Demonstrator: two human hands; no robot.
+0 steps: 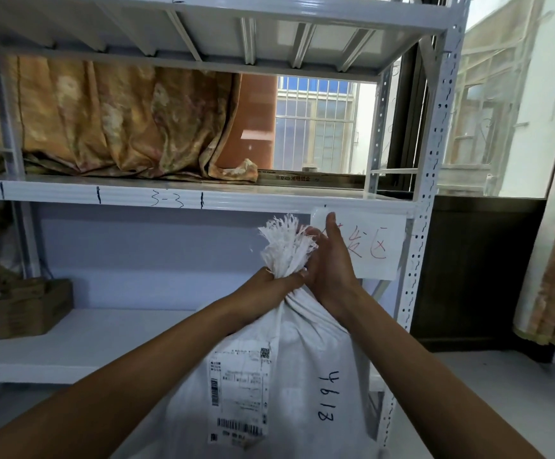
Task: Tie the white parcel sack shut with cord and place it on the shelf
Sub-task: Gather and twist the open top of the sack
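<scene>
Both hands at the gathered neck of the white sack

The left hand is clenched around the bunched neck, just under the frayed top. The right hand lies flat against the neck's right side, fingers loosely extended, thumb up. The sack stands in front of the grey shelf, not on it.

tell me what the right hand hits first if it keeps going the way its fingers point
Probably the paper sign taped to the shelf beam; the right hand points up toward it, though depth is unclear.
</scene>
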